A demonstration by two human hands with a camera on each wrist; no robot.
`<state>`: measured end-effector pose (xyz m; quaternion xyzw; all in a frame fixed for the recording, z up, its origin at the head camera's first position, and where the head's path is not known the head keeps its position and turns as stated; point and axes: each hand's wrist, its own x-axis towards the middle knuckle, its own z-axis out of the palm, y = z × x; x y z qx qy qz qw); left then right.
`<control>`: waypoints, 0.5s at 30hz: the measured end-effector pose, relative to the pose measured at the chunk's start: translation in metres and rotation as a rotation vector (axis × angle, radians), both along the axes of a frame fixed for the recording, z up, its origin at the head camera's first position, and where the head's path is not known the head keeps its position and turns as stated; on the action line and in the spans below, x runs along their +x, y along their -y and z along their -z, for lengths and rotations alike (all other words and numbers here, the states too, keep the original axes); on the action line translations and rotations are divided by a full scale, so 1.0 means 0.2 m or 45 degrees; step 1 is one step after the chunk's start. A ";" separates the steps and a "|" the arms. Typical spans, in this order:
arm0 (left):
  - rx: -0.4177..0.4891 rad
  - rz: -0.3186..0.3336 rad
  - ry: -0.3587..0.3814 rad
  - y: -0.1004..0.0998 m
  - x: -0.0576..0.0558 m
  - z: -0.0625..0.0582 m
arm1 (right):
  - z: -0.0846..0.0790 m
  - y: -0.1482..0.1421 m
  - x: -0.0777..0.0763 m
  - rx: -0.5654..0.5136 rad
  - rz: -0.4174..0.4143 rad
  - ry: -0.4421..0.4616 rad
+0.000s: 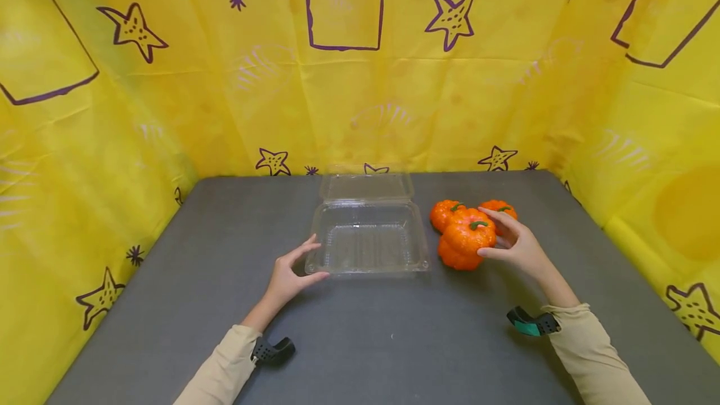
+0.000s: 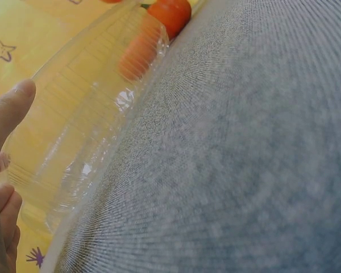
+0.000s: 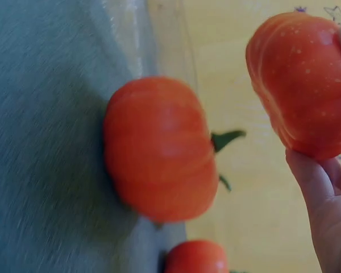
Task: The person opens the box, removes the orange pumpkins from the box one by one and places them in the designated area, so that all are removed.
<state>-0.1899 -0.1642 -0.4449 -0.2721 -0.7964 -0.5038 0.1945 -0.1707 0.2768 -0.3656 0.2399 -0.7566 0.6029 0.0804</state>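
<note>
My right hand [image 1: 520, 254] grips a small orange pumpkin [image 3: 301, 79] with a green stem, thumb on its near side and fingers on the far side. It is raised above another pumpkin [image 3: 159, 148] standing on the table, which it partly covers in the head view. Two more pumpkins, one at the back left [image 1: 443, 214] and one at the back right [image 1: 500, 206], stand behind. To the left sits a clear plastic clamshell box [image 1: 368, 267], its lid [image 1: 367, 187] folded back. My left hand [image 1: 288, 274] is at the box's near left corner, fingers and thumb spread along the rim.
A dark grey table [image 1: 360, 342] lies under everything. Yellow cloth [image 1: 343, 92] with drawn stars hangs along its back and both sides. Inside the box no pumpkin shows.
</note>
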 end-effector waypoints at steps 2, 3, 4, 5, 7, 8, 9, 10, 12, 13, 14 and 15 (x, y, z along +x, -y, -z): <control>-0.015 -0.006 0.005 0.00 0.01 0.00 | 0.02 -0.03 0.01 0.019 0.003 0.001; -0.014 -0.003 0.005 0.00 0.01 -0.01 | 0.03 -0.04 0.02 0.027 0.010 0.008; -0.018 0.000 -0.010 -0.01 0.03 -0.02 | 0.03 -0.06 0.02 0.033 0.018 0.016; -0.016 0.002 -0.021 -0.01 0.04 -0.04 | 0.04 -0.08 0.02 0.038 0.028 0.026; -0.013 0.005 -0.043 -0.02 0.06 -0.08 | 0.06 -0.11 0.03 0.036 0.038 0.047; -0.014 0.006 -0.054 -0.03 0.07 -0.10 | 0.07 -0.12 0.03 0.032 0.040 0.061; -0.017 0.008 -0.061 -0.03 0.08 -0.11 | 0.07 -0.14 0.03 0.030 0.041 0.070; -0.023 0.006 -0.060 -0.04 0.09 -0.13 | 0.08 -0.15 0.03 0.029 0.045 0.079; -0.029 0.007 -0.048 -0.04 0.09 -0.15 | 0.08 -0.18 0.02 0.039 0.050 0.096; -0.030 0.007 -0.042 -0.04 0.09 -0.15 | 0.09 -0.19 0.02 0.045 0.049 0.106; -0.029 0.008 -0.041 -0.04 0.08 -0.15 | 0.09 -0.20 0.01 0.055 0.048 0.112; -0.024 0.010 -0.038 -0.04 0.08 -0.16 | 0.09 -0.20 0.01 0.064 0.046 0.117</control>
